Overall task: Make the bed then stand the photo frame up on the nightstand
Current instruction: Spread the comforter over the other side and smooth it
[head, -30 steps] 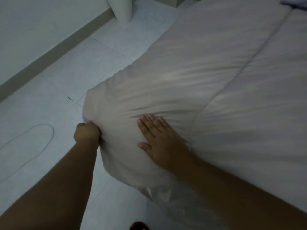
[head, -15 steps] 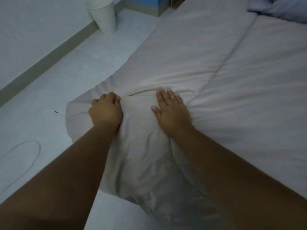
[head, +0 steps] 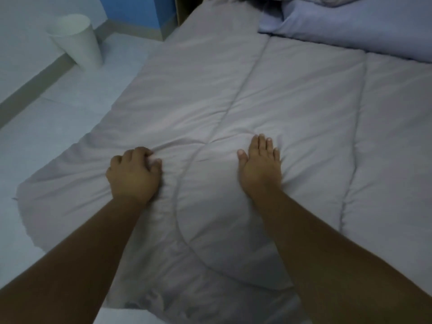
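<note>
Comforter (head: pixel 292 94) covers the bed from the near edge to the far end, where a bluish pillow (head: pixel 350 22) lies at the far right; its near-left corner droops over the mattress edge toward the tiled floor (head: pixel 70 108). The left hand (head: pixel 134 175) is clenched on a pinch of the cloth, small creases fanning from the knuckles. The right hand (head: pixel 260 164) lies flat and released, palm pressing the padding. To smooth well, I judge the flat palm should anchor while the fist draws the corner outward and square with the edge. The fabric looks soft, matte, greyish and quilted, with stitched seams forming long puffy panels. No photo frame or nightstand shows. A white tapered bin (head: pixel 77 40) stands far left.
</note>
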